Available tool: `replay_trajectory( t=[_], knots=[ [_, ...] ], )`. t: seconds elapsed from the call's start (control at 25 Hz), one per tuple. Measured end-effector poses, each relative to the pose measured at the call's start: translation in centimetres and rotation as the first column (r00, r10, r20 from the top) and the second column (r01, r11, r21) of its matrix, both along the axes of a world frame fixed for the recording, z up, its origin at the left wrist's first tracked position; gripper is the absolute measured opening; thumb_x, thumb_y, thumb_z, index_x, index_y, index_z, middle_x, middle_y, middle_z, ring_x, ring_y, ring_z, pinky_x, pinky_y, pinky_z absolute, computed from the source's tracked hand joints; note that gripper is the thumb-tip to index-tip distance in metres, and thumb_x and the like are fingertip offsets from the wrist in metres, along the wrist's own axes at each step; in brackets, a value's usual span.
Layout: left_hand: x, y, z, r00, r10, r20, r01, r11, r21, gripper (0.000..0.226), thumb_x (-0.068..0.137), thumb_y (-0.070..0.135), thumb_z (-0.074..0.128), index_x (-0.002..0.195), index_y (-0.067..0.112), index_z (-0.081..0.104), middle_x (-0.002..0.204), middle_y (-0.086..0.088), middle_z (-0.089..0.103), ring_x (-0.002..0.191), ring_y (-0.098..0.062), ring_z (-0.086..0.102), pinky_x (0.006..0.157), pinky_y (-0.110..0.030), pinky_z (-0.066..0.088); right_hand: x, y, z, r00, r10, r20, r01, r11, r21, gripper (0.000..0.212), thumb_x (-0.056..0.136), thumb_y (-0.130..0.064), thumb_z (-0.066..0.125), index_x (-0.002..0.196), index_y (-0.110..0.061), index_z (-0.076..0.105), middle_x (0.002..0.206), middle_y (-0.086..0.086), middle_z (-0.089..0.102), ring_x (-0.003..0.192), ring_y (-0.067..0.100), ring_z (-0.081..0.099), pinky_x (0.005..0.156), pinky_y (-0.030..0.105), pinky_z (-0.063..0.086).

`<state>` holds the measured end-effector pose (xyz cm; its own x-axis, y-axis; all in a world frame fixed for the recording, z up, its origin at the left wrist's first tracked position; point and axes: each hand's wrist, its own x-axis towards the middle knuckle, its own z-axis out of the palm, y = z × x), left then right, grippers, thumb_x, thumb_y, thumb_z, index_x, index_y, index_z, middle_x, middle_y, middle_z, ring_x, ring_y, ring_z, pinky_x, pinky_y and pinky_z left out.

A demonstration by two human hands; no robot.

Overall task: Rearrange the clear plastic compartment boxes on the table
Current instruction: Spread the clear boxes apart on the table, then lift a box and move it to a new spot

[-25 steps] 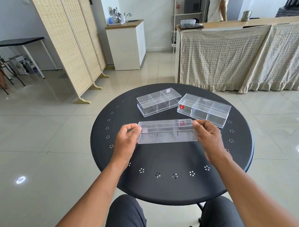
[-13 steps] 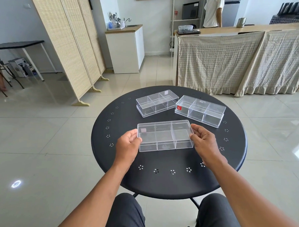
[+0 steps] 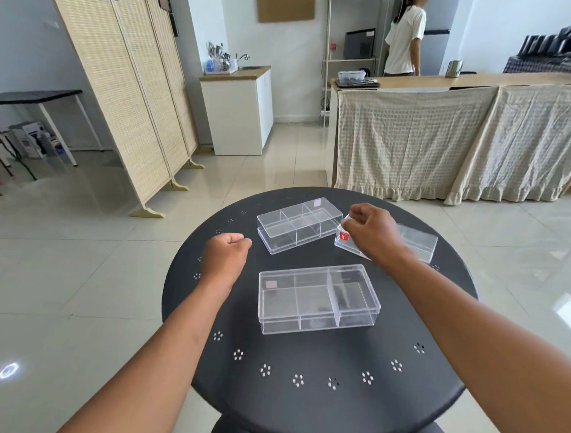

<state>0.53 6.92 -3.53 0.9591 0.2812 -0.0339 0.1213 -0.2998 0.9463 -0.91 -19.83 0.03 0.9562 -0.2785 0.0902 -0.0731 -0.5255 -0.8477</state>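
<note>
Boxes: right hand (image 3: 371,233) pinches red-labelled box (image 3: 417,243) at its near-left corner; left hand (image 3: 225,254) loosely fisted, empty, left of middle box (image 3: 298,225).

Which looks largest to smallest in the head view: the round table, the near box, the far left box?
1. Round table.
2. Near box.
3. Far left box, though it may be alike in true size; nearness enlarges the near one.

Near half of the desk (image 3: 302,407) lies bare; the near box (image 3: 318,299) blocks the middle; two boxes (image 3: 298,225) (image 3: 419,241) crowd the far edge.
</note>
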Motion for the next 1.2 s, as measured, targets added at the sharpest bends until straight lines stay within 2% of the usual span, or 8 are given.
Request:
replay_trajectory(
  t=[0.12, 0.2, 0.4, 0.56, 0.72, 0.88, 1.08, 1.2],
  knots=[
    [5.1, -1.6, -0.8, 0.996, -0.045, -0.081, 0.053, 0.993, 0.107, 0.020, 0.074, 0.039, 0.061, 0.072, 0.020, 0.056, 0.070, -0.008, 0.051, 0.067, -0.022, 0.045, 0.070, -0.034, 0.045, 6.1, 0.9, 0.9, 0.998, -0.014, -0.055, 0.009, 0.995, -0.097, 0.015, 0.094, -0.025, 0.062, 0.087, -0.012, 0.064, 0.087, 0.006, 0.065, 0.087, 0.029, 0.059, 0.074, 0.035, 0.050],
    [7.9, -2.8, -1.4, 0.991, -0.056, -0.120, 0.072, 0.988, 0.137, 0.037, 0.077, 0.043, 0.063, 0.060, 0.017, 0.042, 0.067, -0.010, 0.041, 0.065, -0.026, 0.039, 0.064, -0.033, 0.033, 9.8, 1.4, 0.5, 0.992, -0.008, -0.122, -0.009, 0.990, -0.140, 0.026, 0.095, -0.023, 0.057, 0.073, -0.014, 0.048, 0.077, 0.005, 0.052, 0.080, 0.030, 0.048, 0.067, 0.033, 0.039],
    [12.7, -2.6, -3.4, 0.965, -0.056, -0.256, 0.086, 0.990, 0.108, 0.047, 0.083, 0.043, 0.075, 0.058, 0.013, 0.049, 0.062, -0.005, 0.053, 0.063, -0.029, 0.055, 0.061, -0.033, 0.048, 16.0, 1.4, -1.6, 0.962, -0.039, -0.269, -0.030, 0.968, -0.249, 0.035, 0.099, -0.022, 0.052, 0.122, 0.002, 0.063, 0.117, 0.017, 0.062, 0.102, 0.034, 0.056, 0.084, 0.034, 0.041],
    [15.2, 0.9, -4.5, 0.953, -0.060, -0.296, 0.047, 0.998, -0.053, 0.033, 0.086, 0.035, 0.079, 0.093, 0.006, 0.066, 0.091, -0.011, 0.067, 0.084, -0.029, 0.066, 0.084, -0.044, 0.060, 17.6, 1.9, -2.8, 0.895, -0.006, -0.446, -0.144, 0.942, -0.303, 0.020, 0.096, -0.024, 0.052, 0.096, -0.006, 0.061, 0.097, 0.011, 0.065, 0.085, 0.032, 0.061, 0.059, 0.027, 0.035],
    [15.2, 1.8, -3.9, 0.916, -0.111, -0.386, 0.054, 0.987, -0.154, 0.029, 0.086, 0.025, 0.073, 0.106, 0.006, 0.066, 0.090, -0.010, 0.067, 0.083, -0.029, 0.068, 0.077, -0.037, 0.058, 17.8, 2.9, -3.5, 0.887, 0.004, -0.462, -0.142, 0.954, -0.264, 0.027, 0.101, -0.028, 0.051, 0.104, -0.006, 0.064, 0.099, 0.010, 0.066, 0.085, 0.030, 0.060, 0.078, 0.030, 0.039],
    [13.2, 1.4, -3.0, 0.911, -0.124, -0.394, 0.047, 0.979, -0.199, 0.039, 0.068, 0.027, 0.071, 0.102, 0.008, 0.069, 0.094, -0.010, 0.066, 0.079, -0.026, 0.064, 0.073, -0.034, 0.056, 16.0, 2.2, -3.2, 0.885, 0.024, -0.465, 0.017, 0.996, 0.084, 0.006, 0.092, -0.004, 0.061, 0.093, -0.002, 0.055, 0.067, 0.006, 0.035, 0.032, 0.014, 0.041, 0.038, 0.017, 0.035],
    [10.3, 1.4, -1.4, 0.977, -0.145, -0.157, 0.115, 0.976, -0.187, 0.012, 0.077, 0.012, 0.070, 0.085, 0.020, 0.072, 0.091, -0.009, 0.065, 0.075, -0.023, 0.052, 0.065, -0.029, 0.044, 13.8, 1.0, -3.7, 0.943, 0.061, -0.328, 0.050, 0.946, 0.320, 0.044, 0.043, -0.010, 0.076, 0.086, -0.008, 0.068, 0.083, 0.014, 0.052, 0.077, 0.026, 0.048, 0.067, 0.038, 0.044],
    [9.1, 1.3, -0.3, 0.981, -0.192, -0.017, 0.188, 0.973, -0.133, 0.031, 0.084, -0.002, 0.067, 0.093, 0.027, 0.074, 0.087, 0.001, 0.067, 0.083, -0.019, 0.055, 0.070, -0.027, 0.046, 12.1, 1.2, -3.1, 0.985, 0.049, -0.166, 0.013, 0.937, 0.349, 0.062, 0.051, -0.003, 0.075, 0.113, -0.006, 0.076, 0.099, 0.010, 0.071, 0.088, 0.023, 0.061, 0.085, 0.038, 0.054]
  ],
)
